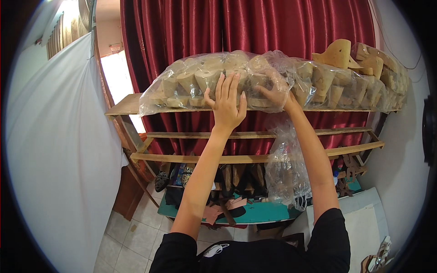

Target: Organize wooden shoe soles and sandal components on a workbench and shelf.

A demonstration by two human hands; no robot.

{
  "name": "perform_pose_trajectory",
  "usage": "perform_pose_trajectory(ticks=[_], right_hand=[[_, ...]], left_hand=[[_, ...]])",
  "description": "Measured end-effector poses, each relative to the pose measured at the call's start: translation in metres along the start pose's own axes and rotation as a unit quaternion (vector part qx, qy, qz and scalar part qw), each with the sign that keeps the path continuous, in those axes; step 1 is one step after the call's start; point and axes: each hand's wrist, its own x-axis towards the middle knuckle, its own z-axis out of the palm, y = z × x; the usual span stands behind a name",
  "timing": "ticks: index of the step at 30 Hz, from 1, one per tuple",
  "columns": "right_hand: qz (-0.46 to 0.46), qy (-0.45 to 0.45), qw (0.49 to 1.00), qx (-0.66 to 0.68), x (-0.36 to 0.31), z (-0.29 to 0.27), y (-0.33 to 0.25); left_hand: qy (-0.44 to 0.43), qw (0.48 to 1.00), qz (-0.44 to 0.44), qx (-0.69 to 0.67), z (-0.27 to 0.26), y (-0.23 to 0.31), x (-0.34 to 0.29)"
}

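Note:
A clear plastic bag (175, 84) full of tan, tapered blocks that look like shoe heels rests on the upper wooden shelf. Against its front lies my left hand (227, 98), fingers stretched upward and spread, thumb apart. To the right, my right hand (276, 92) is seen through crumpled clear plastic (280, 61) at the bag's right end. Its fingers are apart, beside the blocks, and the film blurs their tips. I cannot tell whether it touches a block. From below this hand a loose length of clear plastic (287, 168) hangs down past the lower rails.
More bagged tan blocks (323, 82) fill the shelf's right side, with a curved tan piece (337, 53) on top. Below run two wooden rails (182, 158). Dark shoes (161, 179) and pinkish cut pieces (211, 213) lie around a green table (268, 212). Red curtains (195, 27) hang behind.

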Motion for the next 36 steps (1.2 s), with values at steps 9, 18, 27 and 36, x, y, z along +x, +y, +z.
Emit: perform_pose_trajectory(ticks=[9,18,27,36], right_hand=[[0.016,0.001,0.999,0.04,-0.007,-0.002,0.0],[0.026,0.039,0.99,0.132,-0.03,-0.015,-0.008],[0.157,0.018,0.985,-0.075,-0.104,-0.054,-0.075],[-0.011,0.038,0.959,-0.28,-0.069,-0.026,-0.148]], left_hand=[[-0.002,1.0,0.006,-0.003,0.001,0.002,-0.006],[0.021,0.999,0.04,-0.013,0.005,0.013,-0.004],[0.05,0.984,0.167,0.045,-0.027,-0.036,-0.014],[-0.011,0.985,0.14,0.1,-0.064,-0.105,-0.019]])
